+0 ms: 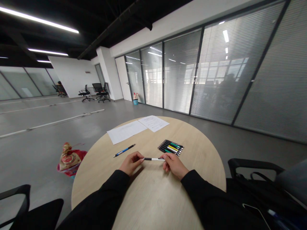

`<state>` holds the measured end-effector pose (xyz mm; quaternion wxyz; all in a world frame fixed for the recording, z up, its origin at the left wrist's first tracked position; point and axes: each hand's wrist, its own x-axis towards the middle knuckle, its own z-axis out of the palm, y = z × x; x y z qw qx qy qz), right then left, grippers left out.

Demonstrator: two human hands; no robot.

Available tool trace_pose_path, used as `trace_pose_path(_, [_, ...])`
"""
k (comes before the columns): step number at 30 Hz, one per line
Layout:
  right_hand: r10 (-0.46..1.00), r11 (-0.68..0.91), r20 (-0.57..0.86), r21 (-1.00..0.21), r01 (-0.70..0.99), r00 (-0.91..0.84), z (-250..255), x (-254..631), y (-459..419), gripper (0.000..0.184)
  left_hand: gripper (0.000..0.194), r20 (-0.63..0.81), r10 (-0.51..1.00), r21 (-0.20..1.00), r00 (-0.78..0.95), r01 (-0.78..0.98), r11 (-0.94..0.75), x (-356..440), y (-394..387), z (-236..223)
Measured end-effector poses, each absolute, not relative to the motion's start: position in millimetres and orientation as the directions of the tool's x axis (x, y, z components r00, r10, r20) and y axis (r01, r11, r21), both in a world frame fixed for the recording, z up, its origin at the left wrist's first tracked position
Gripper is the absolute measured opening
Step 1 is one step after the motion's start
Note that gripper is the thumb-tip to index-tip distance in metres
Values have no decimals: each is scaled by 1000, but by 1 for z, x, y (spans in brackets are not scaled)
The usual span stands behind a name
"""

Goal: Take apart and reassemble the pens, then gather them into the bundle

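Between my two hands a white pen (155, 159) with a black grip lies level, just above or on the tabletop. My left hand (131, 163) pinches its black-grip end with thumb and fingers. At the other end, by the clip, my right hand (174, 164) is closed on the white barrel. Just beyond my right hand lies a row of several pens (170, 147), black with green, yellow and white barrels, side by side. A blue and black pen (124, 150) rests alone, slanted, beyond my left hand.
The round wooden table (192, 134) carries a blank-looking sheet (126, 131) and a printed sheet (153, 123) at its far edge. An office chair (256, 164) stands at the right, another chair (35, 210) at the left. A bagged bin (70, 159) sits on the floor.
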<state>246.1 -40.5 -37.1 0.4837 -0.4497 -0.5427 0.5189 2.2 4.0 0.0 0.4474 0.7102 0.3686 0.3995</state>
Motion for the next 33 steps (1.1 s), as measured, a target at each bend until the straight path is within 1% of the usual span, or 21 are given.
trace_pose_path(4, [991,54,52,-998,17,-120,-39,246,-41,53,31,205,888,936,413,183,-301,4,2,3])
trace_pose_path(12, [989,94,88,-995,44,-117,-40,247,-40,47,30,130,897,954,422,192,-229,4,-1,4])
trace_pose_path(21, [989,106,98,-992,69,-112,-36,247,-43,39,35,98,892,957,441,204,-205,3,-1,3])
trace_pose_path(28, [986,126,114,-988,95,-120,-33,247,-43,37,41,65,892,948,448,252,-195,3,0,1])
trace_pose_path(33, [984,135,121,-985,104,-133,-34,247,-44,36,36,76,888,958,453,214,-192,3,1,1])
